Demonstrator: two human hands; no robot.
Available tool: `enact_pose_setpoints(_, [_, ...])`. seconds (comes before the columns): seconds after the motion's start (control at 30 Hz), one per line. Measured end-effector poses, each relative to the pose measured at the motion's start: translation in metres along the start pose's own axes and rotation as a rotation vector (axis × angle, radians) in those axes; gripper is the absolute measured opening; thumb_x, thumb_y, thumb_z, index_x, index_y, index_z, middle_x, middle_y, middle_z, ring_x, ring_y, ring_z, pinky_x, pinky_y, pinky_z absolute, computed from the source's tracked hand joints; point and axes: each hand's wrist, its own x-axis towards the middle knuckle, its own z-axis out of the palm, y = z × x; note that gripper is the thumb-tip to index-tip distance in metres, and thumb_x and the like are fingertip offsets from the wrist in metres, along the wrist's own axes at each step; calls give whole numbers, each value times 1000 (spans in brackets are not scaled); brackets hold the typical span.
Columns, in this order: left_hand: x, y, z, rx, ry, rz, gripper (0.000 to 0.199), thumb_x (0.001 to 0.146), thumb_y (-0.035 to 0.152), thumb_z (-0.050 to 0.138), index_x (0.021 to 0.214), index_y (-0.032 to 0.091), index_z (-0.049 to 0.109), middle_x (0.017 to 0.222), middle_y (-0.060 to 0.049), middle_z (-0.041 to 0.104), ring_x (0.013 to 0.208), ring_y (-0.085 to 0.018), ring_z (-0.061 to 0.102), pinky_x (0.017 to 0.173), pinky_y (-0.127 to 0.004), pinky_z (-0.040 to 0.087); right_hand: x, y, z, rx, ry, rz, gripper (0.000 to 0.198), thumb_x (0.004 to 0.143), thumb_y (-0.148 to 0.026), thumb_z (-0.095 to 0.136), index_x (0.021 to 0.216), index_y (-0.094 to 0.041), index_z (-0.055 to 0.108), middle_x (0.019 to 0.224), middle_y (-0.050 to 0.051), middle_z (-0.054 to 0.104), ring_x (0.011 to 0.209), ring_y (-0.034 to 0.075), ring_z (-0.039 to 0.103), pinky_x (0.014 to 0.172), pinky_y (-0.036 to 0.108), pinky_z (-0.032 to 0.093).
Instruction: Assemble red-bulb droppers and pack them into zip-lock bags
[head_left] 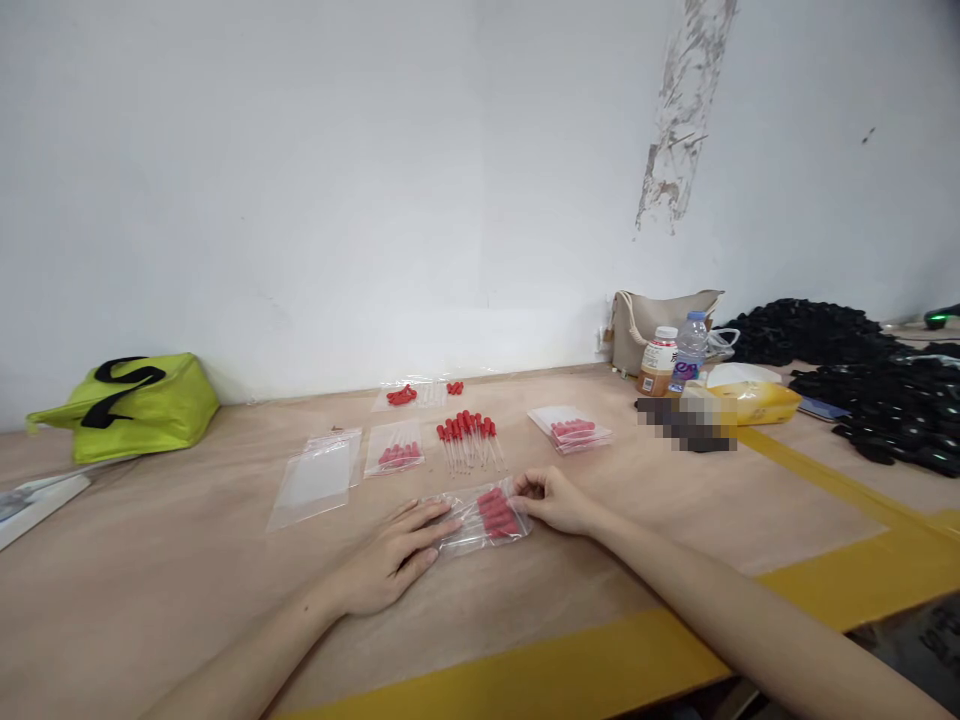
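A clear plastic zip bag (465, 538) lies flat on the table in front of me. Inside it are several slim red-ended pieces (497, 512) with thin pale stems, red ends to the right. My left hand (390, 560) rests flat with fingers stretched out, their tips on the bag's left part. At the bag's upper right corner, my right hand (551, 500) pinches the edge between thumb and fingers. Just beyond the bag, several loose red-ended pieces (469, 430) lie in a row, stems toward me.
Flat clear bags (319, 470) and a filled bag (395, 448) lie left; a stack of filled bags (571, 430) lies right. Red parts (402, 396) sit at the back. Farther out are a lime-green bag (146, 405), bottles (660, 362), a tissue pack (757, 400) and black parts (885, 390).
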Motion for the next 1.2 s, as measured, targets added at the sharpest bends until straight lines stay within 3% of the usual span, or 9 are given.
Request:
enact_pose_setpoints(0.1, [0, 1, 0, 5, -2, 1, 40, 91, 28, 31, 131, 35, 30, 139, 2, 30, 127, -20, 26, 104, -44, 21, 1, 3, 5, -27, 69, -9, 19, 64, -33, 63, 66, -14, 58, 57, -2, 55, 52, 8, 46, 50, 19, 36])
enact_pose_setpoints(0.23, [-1, 2, -1, 25, -3, -3, 41, 91, 27, 31, 131, 35, 29, 139, 2, 30, 127, -19, 26, 104, -44, 20, -1, 3, 3, 19, -18, -7, 14, 63, -26, 63, 66, -13, 59, 57, -3, 54, 52, 7, 46, 50, 19, 37])
enact_pose_setpoints(0.4, [-1, 2, -2, 32, -6, 0, 42, 91, 28, 30, 132, 35, 26, 139, 2, 30, 127, -19, 26, 104, -43, 22, 1, 4, 2, -13, 5, -16, 9, 65, -21, 60, 67, -12, 60, 58, -2, 55, 53, 8, 46, 51, 19, 36])
enact_pose_setpoints(0.57, [-1, 0, 0, 34, -4, 7, 41, 91, 28, 31, 131, 36, 29, 140, 2, 28, 127, -20, 25, 104, -43, 21, 3, 10, 8, -98, 68, -9, 15, 68, -27, 58, 68, -12, 61, 57, -1, 56, 51, 8, 46, 49, 19, 35])
enact_pose_setpoints(0.73, [-1, 0, 0, 25, -12, -23, 41, 91, 30, 31, 132, 35, 27, 140, 3, 26, 128, -19, 24, 104, -43, 20, 4, 5, -1, -79, -91, -83, 25, 73, -36, 53, 67, -13, 62, 67, 1, 60, 63, 11, 51, 60, 23, 40])
enact_pose_setpoints(0.8, [-1, 1, -1, 15, -24, -28, 41, 91, 30, 31, 131, 36, 28, 140, 3, 26, 128, -19, 24, 105, -43, 20, 5, 3, -6, -46, -2, -4, 28, 72, -39, 53, 70, -13, 61, 68, 1, 59, 62, 11, 51, 59, 23, 40])
enact_pose_setpoints(0.93, [1, 5, -5, -5, -51, 15, 41, 91, 30, 31, 131, 38, 27, 140, 5, 26, 128, -19, 23, 105, -44, 17, 5, 1, -7, 23, 229, 270, 32, 70, -42, 57, 85, -13, 55, 60, -3, 53, 42, 6, 43, 40, 19, 34])
enact_pose_setpoints(1.07, [1, 7, -5, -5, -61, 48, 41, 91, 31, 31, 132, 38, 26, 141, 5, 23, 129, -21, 19, 105, -45, 16, 3, -1, -2, 133, -3, 380, 26, 61, -31, 67, 74, -12, 56, 47, -7, 49, 35, 3, 36, 33, 16, 27])
enact_pose_setpoints(1.2, [0, 7, -3, -26, -14, 2, 44, 90, 33, 33, 133, 34, 24, 142, 4, 21, 130, -20, 18, 105, -42, 19, 0, -6, -2, 183, -105, 364, 21, 67, -33, 62, 66, -13, 56, 40, -7, 46, 31, 3, 33, 29, 15, 21])
